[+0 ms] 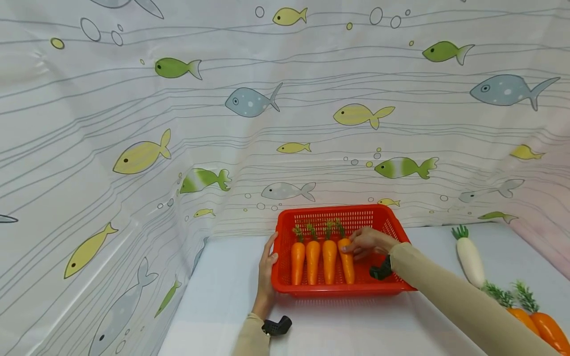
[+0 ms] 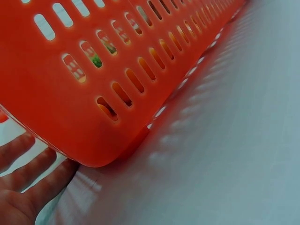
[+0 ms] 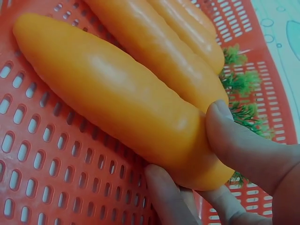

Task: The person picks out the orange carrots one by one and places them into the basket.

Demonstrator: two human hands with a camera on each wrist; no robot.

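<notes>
A red plastic basket (image 1: 338,290) with slotted walls stands on the white table. Four toy carrots lie side by side in its left and middle part, leafy tops toward the back wall. My right hand (image 1: 367,242) pinches the rightmost carrot (image 1: 346,262) near its thick top; in the right wrist view the thumb (image 3: 234,136) lies on top and fingers reach beneath. Against the basket's left side rests my left hand (image 1: 265,269). Its fingers (image 2: 47,185) show fairly straight at the basket's corner in the left wrist view.
To the right on the table lies a white radish (image 1: 470,262) with a green top. Nearer, two more orange carrots (image 1: 549,329) with leafy tops are partly cut off by the frame. A fish-patterned curtain (image 1: 311,123) hangs behind and left of the table.
</notes>
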